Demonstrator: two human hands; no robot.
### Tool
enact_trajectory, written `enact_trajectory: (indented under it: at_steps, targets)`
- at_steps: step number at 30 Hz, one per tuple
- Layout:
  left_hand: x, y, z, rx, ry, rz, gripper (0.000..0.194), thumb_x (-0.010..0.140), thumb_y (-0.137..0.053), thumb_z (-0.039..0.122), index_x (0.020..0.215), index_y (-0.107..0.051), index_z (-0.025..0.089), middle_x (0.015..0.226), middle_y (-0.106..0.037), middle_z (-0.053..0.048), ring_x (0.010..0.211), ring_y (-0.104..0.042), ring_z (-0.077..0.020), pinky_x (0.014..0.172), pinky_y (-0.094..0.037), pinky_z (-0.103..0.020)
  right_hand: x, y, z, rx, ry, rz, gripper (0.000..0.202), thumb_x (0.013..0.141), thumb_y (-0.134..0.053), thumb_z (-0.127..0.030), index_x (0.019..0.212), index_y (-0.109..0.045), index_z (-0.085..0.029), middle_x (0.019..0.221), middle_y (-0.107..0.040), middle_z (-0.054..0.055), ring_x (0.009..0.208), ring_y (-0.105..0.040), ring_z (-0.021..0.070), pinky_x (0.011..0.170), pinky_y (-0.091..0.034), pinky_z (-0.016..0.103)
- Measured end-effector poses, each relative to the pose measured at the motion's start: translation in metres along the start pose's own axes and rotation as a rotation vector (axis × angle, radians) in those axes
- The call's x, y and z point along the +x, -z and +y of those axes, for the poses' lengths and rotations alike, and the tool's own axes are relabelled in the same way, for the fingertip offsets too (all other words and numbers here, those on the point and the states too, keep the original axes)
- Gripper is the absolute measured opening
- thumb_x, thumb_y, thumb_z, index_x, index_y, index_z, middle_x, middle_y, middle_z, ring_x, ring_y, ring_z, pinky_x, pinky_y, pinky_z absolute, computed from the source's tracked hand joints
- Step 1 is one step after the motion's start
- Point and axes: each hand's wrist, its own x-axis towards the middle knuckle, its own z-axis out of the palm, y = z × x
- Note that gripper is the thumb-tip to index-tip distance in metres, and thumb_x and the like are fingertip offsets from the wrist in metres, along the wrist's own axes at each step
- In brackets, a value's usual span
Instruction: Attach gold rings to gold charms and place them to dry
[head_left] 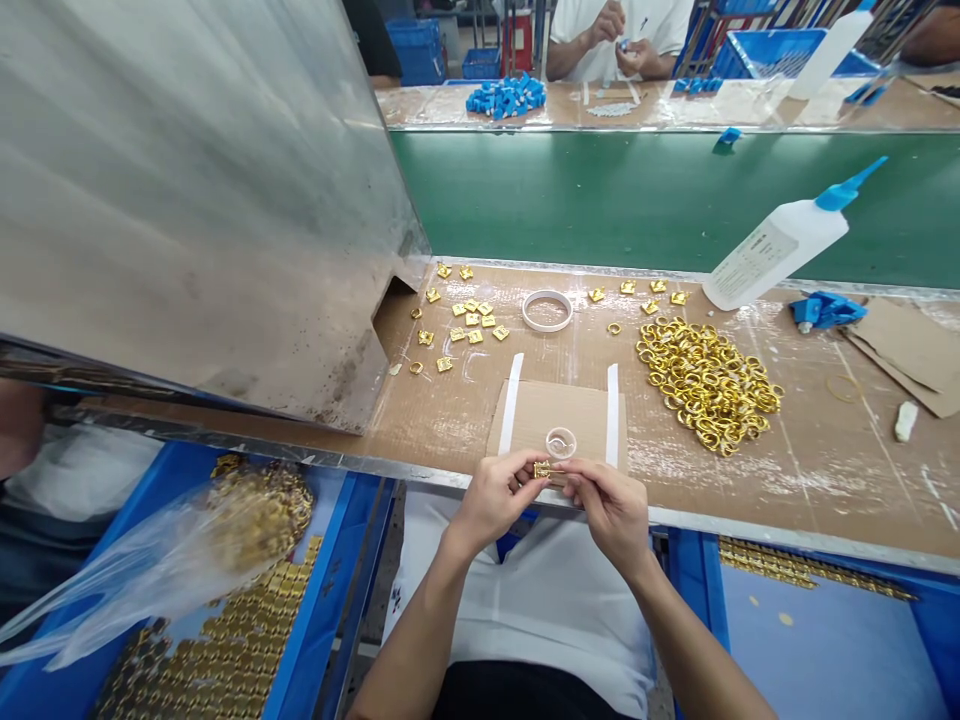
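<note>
Near the bench's front edge, my left hand (491, 500) pinches a small square gold-coloured metal piece (541, 469) between thumb and fingers. My right hand (615, 505) is closed on a thin stick-like tool (559, 472), whose end meets the gold piece; its exact kind is too small to tell. Just beyond my fingers, a small clear round dish (561, 443) sits on a cardboard pad (559, 405) fixed with white tape strips. To the right lies a heap of gold rings (709, 385). Several square gold pieces (472, 320) lie scattered at the left, around a white tape roll (547, 311).
A large metal housing (202, 190) stands at the left. A white squeeze bottle (776, 250) leans at the right, near blue clips (825, 310). Trays of gold parts, a left blue tray (315, 590) and a right one (694, 600), flank my lap. Beyond the green belt (600, 190), another person (622, 40) works.
</note>
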Motion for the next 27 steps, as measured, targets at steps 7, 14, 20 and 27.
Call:
enact_trajectory:
  at_steps: [7, 14, 20, 27]
  targets:
    - [-0.0001, 0.0007, 0.0006, 0.018, -0.003, 0.001, 0.022, 0.089, -0.066, 0.027, 0.106, -0.075, 0.017, 0.072, -0.072, -0.002, 0.061, -0.063, -0.0138, 0.057, -0.051, -0.021, 0.0014, 0.0007, -0.0019, 0.010, 0.005, 0.005, 0.024, 0.100, -0.053, -0.018, 0.100, -0.077, -0.023, 0.068, -0.073, 0.000, 0.050, -0.065, 0.0138, 0.056, -0.058, 0.025]
    - [0.0005, 0.0000, 0.0010, -0.012, 0.000, 0.002, 0.022, 0.088, -0.065, 0.027, 0.104, -0.076, 0.017, 0.072, -0.073, -0.002, 0.061, -0.063, -0.0136, 0.057, -0.050, -0.021, 0.0020, 0.0000, -0.0029, 0.018, 0.024, 0.000, 0.024, 0.099, -0.054, -0.018, 0.100, -0.077, -0.024, 0.073, -0.075, 0.002, 0.050, -0.064, 0.0137, 0.054, -0.058, 0.026]
    - [0.0002, 0.0000, 0.0008, -0.010, -0.004, -0.006, 0.021, 0.088, -0.065, 0.025, 0.104, -0.075, 0.016, 0.072, -0.073, -0.002, 0.061, -0.064, -0.0136, 0.058, -0.051, -0.021, 0.0019, -0.0002, -0.0020, 0.034, 0.044, 0.006, 0.025, 0.100, -0.054, -0.017, 0.102, -0.077, -0.025, 0.075, -0.076, 0.001, 0.052, -0.066, 0.0131, 0.055, -0.058, 0.025]
    - [0.0009, -0.0002, 0.0007, -0.016, -0.009, -0.002, 0.021, 0.088, -0.065, 0.025, 0.104, -0.075, 0.016, 0.072, -0.072, -0.002, 0.061, -0.063, -0.0132, 0.057, -0.050, -0.021, 0.0014, -0.0008, -0.0016, 0.051, 0.058, 0.007, 0.027, 0.099, -0.055, -0.012, 0.105, -0.077, -0.025, 0.079, -0.077, 0.001, 0.054, -0.067, 0.0129, 0.059, -0.059, 0.024]
